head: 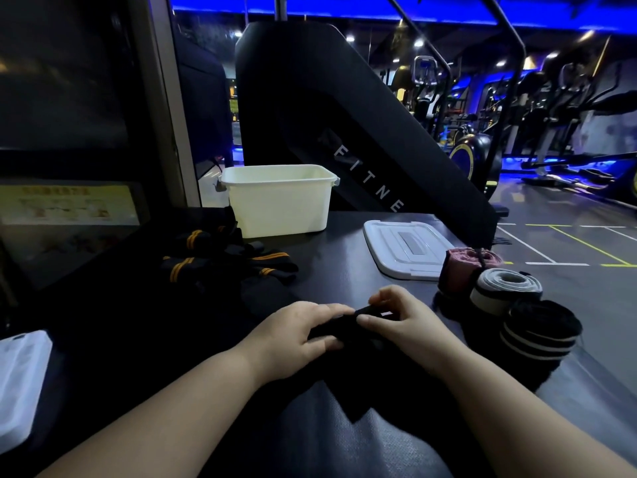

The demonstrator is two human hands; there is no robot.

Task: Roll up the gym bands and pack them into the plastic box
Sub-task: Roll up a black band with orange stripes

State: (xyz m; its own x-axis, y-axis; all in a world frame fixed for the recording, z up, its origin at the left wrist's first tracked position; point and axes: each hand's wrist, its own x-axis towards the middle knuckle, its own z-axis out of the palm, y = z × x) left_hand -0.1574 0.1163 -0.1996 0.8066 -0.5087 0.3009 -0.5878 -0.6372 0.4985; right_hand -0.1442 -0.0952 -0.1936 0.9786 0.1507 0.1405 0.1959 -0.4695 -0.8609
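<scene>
- The dark tabletop (327, 270) carries everything.
- A white box (279, 205) stands open at the far middle.
- The lid (406, 248) lies flat to its right.
- Loose bands (220, 257) with orange stripes are heaped at the left.
- At the right edge, close together, are a pink roll (462, 267), a grey roll (503, 291) and a striped roll (541, 329).
- A black band (351, 374) lies at the near middle.

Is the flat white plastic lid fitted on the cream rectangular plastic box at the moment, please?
No, the flat white plastic lid lies on the dark table, to the right of the open cream rectangular plastic box.
</scene>
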